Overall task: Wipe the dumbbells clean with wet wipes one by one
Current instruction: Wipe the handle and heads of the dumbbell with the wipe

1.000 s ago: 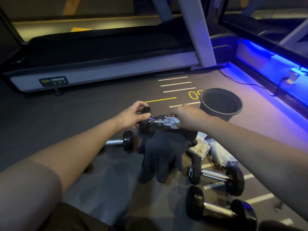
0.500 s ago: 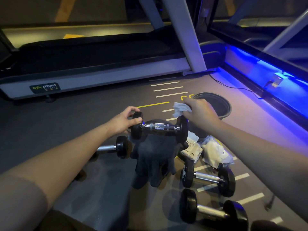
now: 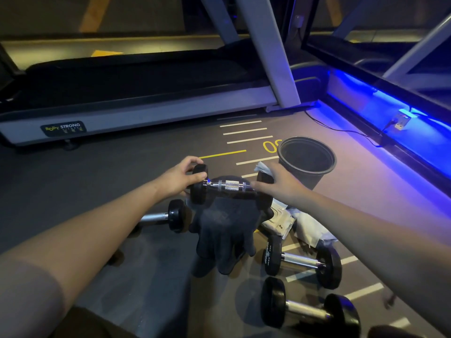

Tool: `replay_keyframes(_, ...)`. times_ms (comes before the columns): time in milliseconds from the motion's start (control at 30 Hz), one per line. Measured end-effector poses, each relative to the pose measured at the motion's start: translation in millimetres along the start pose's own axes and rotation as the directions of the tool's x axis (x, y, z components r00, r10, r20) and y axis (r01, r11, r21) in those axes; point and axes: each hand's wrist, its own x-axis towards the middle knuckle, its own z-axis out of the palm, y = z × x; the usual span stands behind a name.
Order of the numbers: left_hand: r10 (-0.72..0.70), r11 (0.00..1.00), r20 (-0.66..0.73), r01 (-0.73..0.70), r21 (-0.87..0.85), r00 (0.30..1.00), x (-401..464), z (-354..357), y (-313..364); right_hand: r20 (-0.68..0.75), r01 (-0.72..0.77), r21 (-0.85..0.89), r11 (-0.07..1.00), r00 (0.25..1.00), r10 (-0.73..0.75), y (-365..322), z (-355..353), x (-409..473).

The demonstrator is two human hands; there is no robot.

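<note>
Bare forearms (image 3: 102, 240); possibly dark trousers (image 3: 92, 325)

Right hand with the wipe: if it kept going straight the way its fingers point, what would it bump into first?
The right hand points up-left across the held dumbbell. It already covers that dumbbell's right weight, with the wet wipe showing beyond it. Past that, probably only bare floor, though depth is unclear.

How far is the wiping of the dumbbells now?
In hand: the left hand grips the raised dumbbell, and the right hand rubs a wet wipe on its far end. Three other dumbbells lie on the floor; wiped or not, I cannot tell.
</note>
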Motion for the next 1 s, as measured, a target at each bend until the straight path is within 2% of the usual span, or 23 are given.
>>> replay_keyframes(167, -0.014, 0.999, -0.017, 0.015, 0.041, 1.000, -1, 1, 0, 0.020, -0.087, 0.072, 0.994, 0.996, 0.086, 4, 12, -3)
replay_keyframes(267, -0.032, 0.994, -0.031, 0.035, 0.099, 0.999, -2, 3, -2, 0.008, -0.078, 0.092, 0.993, 0.997, 0.078, 7, 17, -1)
replay_keyframes(333, -0.040, 0.996, -0.026, 0.042, 0.078, 0.999, -3, 5, -2, 0.002, -0.061, 0.104, 0.993, 0.998, 0.061, 7, 18, -2)
replay_keyframes(433, -0.072, 0.997, 0.038, 0.070, 0.044, 0.997, -5, 7, -3, 0.011, -0.020, 0.118, 0.993, 1.000, 0.019, 12, 17, -2)
replay_keyframes(567, -0.064, 0.995, 0.144, 0.053, 0.079, 0.987, -8, 6, -11, 0.043, 0.002, 0.107, 0.994, 0.999, -0.007, 16, 14, -1)
replay_keyframes(700, -0.026, 0.998, 0.143, 0.019, 0.056, 0.989, -4, 6, -12, 0.040, 0.025, 0.114, 0.993, 0.999, -0.030, 19, 14, 0)
replay_keyframes(1000, -0.026, 0.989, 0.080, 0.014, 0.148, 0.996, -4, 10, -8, 0.045, 0.009, 0.134, 0.991, 0.999, -0.015, 24, 16, 1)
